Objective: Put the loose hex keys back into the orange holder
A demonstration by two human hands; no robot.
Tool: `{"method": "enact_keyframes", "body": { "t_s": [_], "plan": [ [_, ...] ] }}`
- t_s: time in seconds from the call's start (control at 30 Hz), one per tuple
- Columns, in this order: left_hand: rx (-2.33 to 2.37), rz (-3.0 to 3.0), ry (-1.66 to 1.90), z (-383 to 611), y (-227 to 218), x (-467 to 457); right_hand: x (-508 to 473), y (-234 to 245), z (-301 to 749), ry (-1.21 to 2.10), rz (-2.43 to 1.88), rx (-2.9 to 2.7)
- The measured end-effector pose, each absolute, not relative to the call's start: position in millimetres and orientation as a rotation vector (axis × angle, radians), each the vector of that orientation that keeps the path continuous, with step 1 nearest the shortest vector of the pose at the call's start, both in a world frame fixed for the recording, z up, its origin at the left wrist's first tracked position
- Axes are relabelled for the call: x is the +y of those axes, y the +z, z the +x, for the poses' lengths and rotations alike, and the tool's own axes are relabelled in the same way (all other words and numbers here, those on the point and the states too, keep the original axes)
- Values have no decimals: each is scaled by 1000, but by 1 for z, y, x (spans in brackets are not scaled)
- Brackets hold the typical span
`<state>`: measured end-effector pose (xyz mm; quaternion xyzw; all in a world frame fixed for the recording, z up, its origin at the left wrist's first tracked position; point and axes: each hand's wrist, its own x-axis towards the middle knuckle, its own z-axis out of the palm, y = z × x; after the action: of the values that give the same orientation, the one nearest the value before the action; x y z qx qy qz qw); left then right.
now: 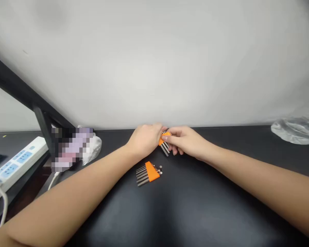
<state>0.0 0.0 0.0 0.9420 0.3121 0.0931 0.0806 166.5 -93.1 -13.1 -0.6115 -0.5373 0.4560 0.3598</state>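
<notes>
Both my hands meet at the far edge of a black table [195, 206], by the white wall. Between them is an orange holder with several metal hex keys [164, 142]. My left hand [144, 139] grips its orange part from the left. My right hand [185, 140] pinches it from the right, fingers around the keys that stick out downward. A second orange holder with hex keys [149, 172] lies flat on the table just in front of my hands, touched by neither.
A white power strip [14, 163] with blue sockets lies at the left on a lower surface, beside a black frame post [45, 128]. A blurred object and white wrapping [91, 145] sit left of my hands. Crumpled clear plastic [297, 128] rests at the far right.
</notes>
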Motion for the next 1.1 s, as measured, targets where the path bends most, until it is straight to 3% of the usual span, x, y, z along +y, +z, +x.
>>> {"method": "enact_keyframes", "body": {
  "t_s": [0.23, 0.37, 0.7, 1.1],
  "plan": [
    [851, 2776, 212, -2, -2, -3, -95, -1, 174, 1350, -1559, -1411],
    [868, 2732, 345, -1, -1, -4, -98, 3, 178, 1423, -1554, -1428],
    [870, 2559, 576, 2, 0, -4, -100, 4, 175, 1312, -1599, -1546],
    [728, 2566, 759, -2, -2, -8, -98, 28, 184, 1724, -1658, -1594]
  ]
}}
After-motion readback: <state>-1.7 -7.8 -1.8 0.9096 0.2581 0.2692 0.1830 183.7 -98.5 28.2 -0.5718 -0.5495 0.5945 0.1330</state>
